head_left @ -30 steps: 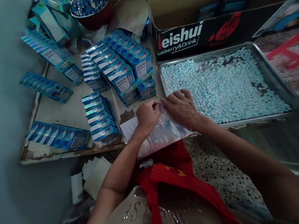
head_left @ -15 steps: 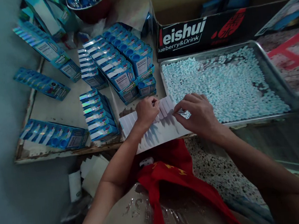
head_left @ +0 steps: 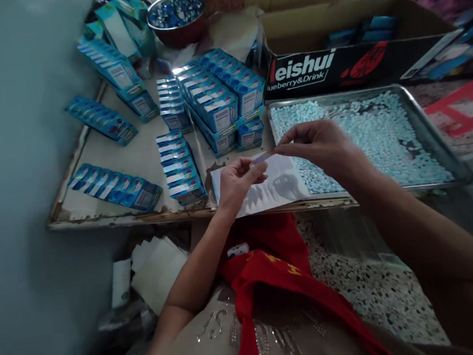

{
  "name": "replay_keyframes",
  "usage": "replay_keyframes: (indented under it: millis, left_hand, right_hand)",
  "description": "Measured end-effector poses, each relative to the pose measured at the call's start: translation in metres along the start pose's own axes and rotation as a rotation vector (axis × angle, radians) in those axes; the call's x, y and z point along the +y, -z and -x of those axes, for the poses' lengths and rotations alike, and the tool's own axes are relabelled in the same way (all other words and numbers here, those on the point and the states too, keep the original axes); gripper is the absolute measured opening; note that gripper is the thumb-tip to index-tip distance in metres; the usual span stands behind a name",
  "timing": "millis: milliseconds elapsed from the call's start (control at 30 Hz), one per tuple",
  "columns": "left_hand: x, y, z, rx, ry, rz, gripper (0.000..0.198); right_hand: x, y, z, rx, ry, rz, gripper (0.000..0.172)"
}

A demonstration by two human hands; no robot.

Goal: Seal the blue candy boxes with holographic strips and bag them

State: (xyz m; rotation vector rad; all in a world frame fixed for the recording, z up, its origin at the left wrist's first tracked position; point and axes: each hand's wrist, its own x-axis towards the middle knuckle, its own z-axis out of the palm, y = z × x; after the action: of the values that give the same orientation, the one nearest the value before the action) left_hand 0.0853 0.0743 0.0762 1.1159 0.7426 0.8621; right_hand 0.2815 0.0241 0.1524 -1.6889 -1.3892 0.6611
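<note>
In the head view, the left hand [head_left: 235, 186] and right hand [head_left: 321, 142], slightly apart, have fingertips closed on a thin pale strip [head_left: 263, 157] above a white sheet [head_left: 281, 187] at the table's [head_left: 144, 155] front edge, beside a metal tray [head_left: 419, 121] of pale-blue pieces, both forearms reaching forward.

Black carton [head_left: 364, 69] – "eishui", below it "ueberry&Drink"; blue boxes [head_left: 224, 117] – "CARAMELO".

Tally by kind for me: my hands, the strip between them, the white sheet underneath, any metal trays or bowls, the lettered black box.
Left hand and right hand: 2
Strip: 1
White sheet: 1
Metal tray: 1
Bowl: 1
Black box: 1
Total: 7
</note>
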Motion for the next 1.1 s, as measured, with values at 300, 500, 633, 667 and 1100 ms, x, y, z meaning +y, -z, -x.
replay_keyframes:
  millis: [300, 500, 633, 667, 1100]
  left_hand:
    - [0.033, 0.078, 0.092, 0.273, -0.07, -0.106, 0.048]
    - [0.05, 0.189, 0.139, 0.622, -0.054, -0.092, 0.044]
    - [0.051, 0.25, 0.135, 0.699, -0.042, -0.121, 0.042]
    - [0.051, 0.26, 0.131, 0.707, -0.038, -0.124, 0.042]
    - [0.031, 0.291, 0.111, 0.752, 0.03, -0.054, 0.046]
  right_hand:
    - [-0.065, -0.087, 0.005, -0.244, 0.023, 0.007, 0.036]
    - [-0.126, -0.22, -0.028, -0.428, 0.302, 0.192, 0.029]
    - [-0.148, -0.291, -0.056, -0.44, 0.314, 0.355, 0.02]
    - [-0.151, -0.303, -0.062, -0.442, 0.293, 0.378, 0.019]
    - [-0.14, -0.348, -0.09, -0.491, 0.194, 0.487, 0.021]
